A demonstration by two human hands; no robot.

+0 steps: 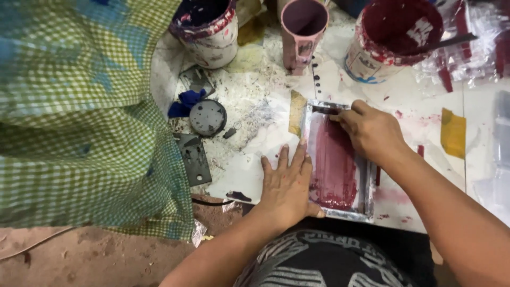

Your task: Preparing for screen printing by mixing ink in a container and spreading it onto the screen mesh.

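Note:
A small rectangular screen frame [367, 191] with silver taped edges lies on a white, paint-stained board [249, 101]. Dark red ink [333, 165] covers the mesh inside it. My left hand [287, 183] lies flat with fingers spread on the frame's left edge, pressing it down. My right hand [369, 130] is closed on a small dark scraper [324, 110] at the frame's far end, its blade touching the inked mesh.
At the back stand a white bucket of dark red paint [396, 37] with a stick in it, a pink mug [303, 32] and a purple-stained tub [208, 29]. A round dark lid [207, 117], blue rag [186, 102] and green checked cloth [79, 117] lie left. Yellow tape [453, 133] sits right.

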